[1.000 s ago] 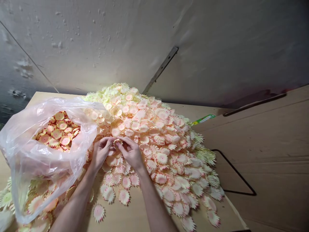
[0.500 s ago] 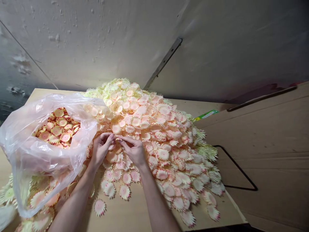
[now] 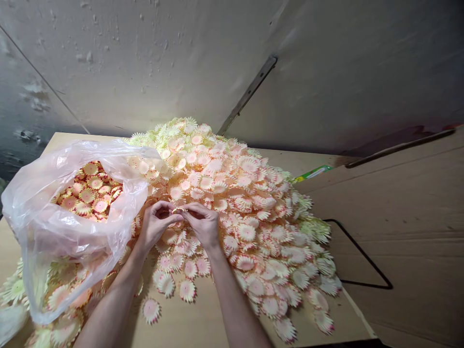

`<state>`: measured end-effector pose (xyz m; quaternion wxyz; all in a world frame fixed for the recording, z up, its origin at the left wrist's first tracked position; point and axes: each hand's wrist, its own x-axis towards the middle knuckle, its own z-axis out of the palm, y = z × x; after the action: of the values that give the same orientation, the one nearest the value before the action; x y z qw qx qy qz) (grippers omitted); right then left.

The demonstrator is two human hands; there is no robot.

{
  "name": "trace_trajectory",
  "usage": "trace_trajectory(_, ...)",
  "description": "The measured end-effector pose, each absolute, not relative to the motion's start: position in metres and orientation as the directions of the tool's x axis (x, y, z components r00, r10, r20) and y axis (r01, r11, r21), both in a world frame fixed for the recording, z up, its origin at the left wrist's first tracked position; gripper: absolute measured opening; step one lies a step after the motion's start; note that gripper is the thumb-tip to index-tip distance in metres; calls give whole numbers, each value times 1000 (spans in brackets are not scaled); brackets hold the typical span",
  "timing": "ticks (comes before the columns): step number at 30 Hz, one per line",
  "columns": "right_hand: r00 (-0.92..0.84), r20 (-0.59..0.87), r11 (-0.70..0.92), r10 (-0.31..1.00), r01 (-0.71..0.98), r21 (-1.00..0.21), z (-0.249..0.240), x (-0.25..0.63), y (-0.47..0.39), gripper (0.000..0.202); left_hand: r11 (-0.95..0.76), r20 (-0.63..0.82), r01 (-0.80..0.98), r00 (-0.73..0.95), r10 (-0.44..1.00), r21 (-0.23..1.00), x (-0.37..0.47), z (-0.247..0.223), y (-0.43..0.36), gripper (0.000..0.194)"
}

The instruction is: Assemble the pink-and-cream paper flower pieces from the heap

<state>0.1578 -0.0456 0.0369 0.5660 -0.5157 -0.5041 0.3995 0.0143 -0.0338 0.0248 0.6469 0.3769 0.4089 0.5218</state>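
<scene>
My left hand [image 3: 156, 225] and my right hand [image 3: 203, 226] meet fingertip to fingertip over a heap of artificial flower petal discs [image 3: 246, 232]. Pinched between both is a small yellowish artificial flower piece [image 3: 177, 210], mostly covered by the fingers. The heaped discs are cream and pale pink with notched edges, greener at the back. Left of my left hand stands an open clear plastic bag [image 3: 43, 193]. Smaller yellow flower pieces with red edges [image 3: 87, 195] fill it.
The wooden table [image 3: 181, 328] carries the heap, and more discs lie beneath the bag. A green and yellow packet [image 3: 313, 172] rests at the back right. Beyond the right edge are a cardboard sheet [image 3: 409, 208] and a bent black rod [image 3: 366, 253]. A grey wall rises behind.
My two hands have drawn closer together, their fingertips now meeting around the small flower piece. My left thumb has come down and to the right. The whole view has shifted slightly.
</scene>
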Motion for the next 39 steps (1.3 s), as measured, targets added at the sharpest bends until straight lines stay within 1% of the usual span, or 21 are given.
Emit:
trace_trajectory(2, 104, 189, 174, 976, 137, -975, 40, 158, -47, 11, 163, -149, -377, 67, 987, 912, 16, 23, -33, 34)
trace_trajectory(4, 43, 194, 185, 980, 167, -968, 41, 159, -49, 17, 169, -176, -392, 17, 984, 904, 17, 22, -33, 32)
trace_trajectory(6, 11, 197, 193, 980, 168, -967, 41, 160, -50, 19, 173, -191, -404, -3, 982, 898, 17, 24, -34, 31)
trace_trajectory(9, -12, 193, 192, 981, 147, -970, 39, 159, -50, 18, 169, -180, -400, 10, 984, 901, 17, 27, -35, 30)
trace_trajectory(15, 27, 205, 198, 978, 166, -966, 37, 156, -52, 20, 193, -213, -411, -5, 977, 891, 16, 28, -35, 33)
trace_trajectory(20, 101, 137, 129, 985, 78, -989, 33, 154, -51, 25, 195, -224, -383, -31, 974, 903, 14, 27, -34, 34)
trace_trajectory(25, 164, 168, 155, 972, 89, -984, 30, 153, -50, 13, 183, -185, -331, 26, 982, 926, 13, 25, -35, 31)
trace_trajectory(29, 201, 195, 171, 960, 134, -976, 28, 154, -49, 12, 133, -136, -327, 13, 991, 936, 13, 27, -36, 31)
trace_trajectory(32, 184, 168, 144, 969, 136, -980, 29, 153, -50, 16, 117, -129, -328, -14, 992, 937, 13, 27, -36, 32)
trace_trajectory(35, 141, 139, 123, 980, 119, -985, 31, 152, -51, 17, 116, -130, -273, -36, 991, 955, 13, 27, -36, 30)
trace_trajectory(39, 129, 118, 113, 985, 46, -992, 33, 152, -52, 16, 132, -141, -258, -17, 990, 957, 12, 30, -37, 32)
